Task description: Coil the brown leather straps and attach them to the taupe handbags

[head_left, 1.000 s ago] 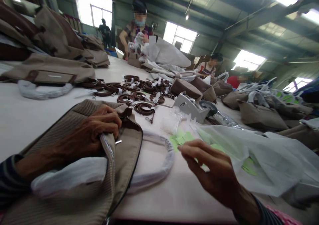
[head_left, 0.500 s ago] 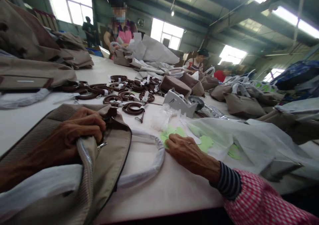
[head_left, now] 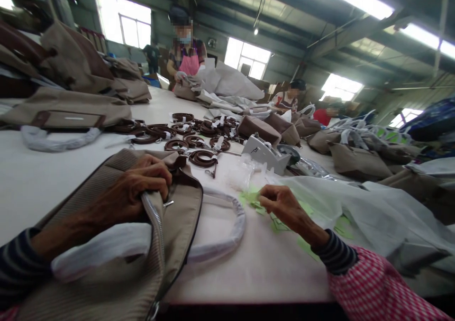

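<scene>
Ideally, the left hand [head_left: 142, 188], gripping the tan bag [head_left: 184, 212] on the counter [head_left: 256, 278] near its open zipper [head_left: 156, 219], steadies that edge while the right hand [head_left: 284, 208], pinched narrow at the green slips [head_left: 250, 197], lifts them singly; whether it holds one, I cannot tell.

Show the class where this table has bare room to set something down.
Bare table shows between the open bag and the checked sleeve, and at left between the open bag and another bag beyond it. Crowded: brown straps, grey dispenser, green pieces at the right hand.
</scene>
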A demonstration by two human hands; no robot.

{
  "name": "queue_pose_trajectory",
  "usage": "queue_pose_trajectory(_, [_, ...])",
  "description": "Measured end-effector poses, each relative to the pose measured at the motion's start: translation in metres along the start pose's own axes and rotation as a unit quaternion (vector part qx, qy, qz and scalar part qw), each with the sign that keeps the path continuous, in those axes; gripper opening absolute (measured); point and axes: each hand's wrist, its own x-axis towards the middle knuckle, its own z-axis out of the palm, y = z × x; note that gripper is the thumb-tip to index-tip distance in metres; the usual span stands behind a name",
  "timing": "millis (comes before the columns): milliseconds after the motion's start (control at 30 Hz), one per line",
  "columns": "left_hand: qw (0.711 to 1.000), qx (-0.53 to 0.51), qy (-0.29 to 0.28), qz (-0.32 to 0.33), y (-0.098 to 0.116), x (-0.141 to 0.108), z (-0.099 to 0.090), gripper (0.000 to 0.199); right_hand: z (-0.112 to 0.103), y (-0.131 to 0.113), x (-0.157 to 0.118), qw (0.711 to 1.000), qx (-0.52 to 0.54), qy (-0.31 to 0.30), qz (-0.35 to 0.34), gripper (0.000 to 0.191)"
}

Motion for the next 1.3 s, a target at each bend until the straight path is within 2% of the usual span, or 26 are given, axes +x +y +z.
queue_pose_trajectory(100, [1.0,-0.005,0.014,-0.008,0.002,0.001,0.002,0.019,0.001,-0.019,0.001,0.992,0.126,0.007,-0.006,0.02])
queue_pose_trajectory(200, [1.0,-0.012,0.013,0.001,0.005,0.002,0.002,0.017,0.017,-0.05,0.009,0.978,0.206,-0.037,-0.011,0.025])
queue_pose_trajectory(300, [1.0,-0.009,0.013,-0.003,0.007,0.003,0.002,0.015,0.052,-0.079,0.029,0.954,0.271,-0.125,0.006,0.025])
queue_pose_trajectory(400, [1.0,-0.003,0.011,-0.008,0.008,0.003,0.002,0.018,0.093,-0.098,0.054,0.949,0.259,-0.178,0.004,0.023])
queue_pose_trajectory(533, [1.0,0.005,-0.008,-0.011,0.008,0.002,0.007,0.014,0.129,-0.102,0.08,0.962,0.177,-0.207,-0.014,0.02])
queue_pose_trajectory(667, [0.999,0.024,-0.039,-0.027,0.008,0.002,0.012,0.016,0.135,-0.1,0.085,0.973,0.12,-0.198,-0.011,0.018])
queue_pose_trajectory(833, [0.999,0.022,-0.025,-0.006,0.004,0.001,0.016,0.015,0.141,-0.104,0.077,0.963,0.204,-0.15,0.088,0.019])
queue_pose_trajectory(933, [1.0,0.012,-0.008,0.013,0.002,0.0,0.017,0.008,0.15,-0.105,0.074,0.952,0.222,-0.182,0.108,0.019])
queue_pose_trajectory(1033, [1.0,0.011,-0.012,0.015,0.001,0.0,0.017,0.012,0.151,-0.105,0.074,0.971,0.128,-0.193,0.053,0.018])
queue_pose_trajectory(1133, [1.0,0.021,-0.016,0.017,-0.002,-0.001,0.016,0.015,0.146,-0.105,0.073,0.988,-0.008,-0.147,-0.047,0.02])
queue_pose_trajectory(1233, [0.999,0.021,-0.029,0.021,-0.007,-0.002,0.017,0.016,0.143,-0.101,0.071,0.97,-0.173,-0.076,-0.156,0.022])
queue_pose_trajectory(1300, [0.999,0.017,-0.042,0.019,-0.008,-0.002,0.018,0.018,0.142,-0.095,0.07,0.948,-0.252,-0.043,-0.191,0.023])
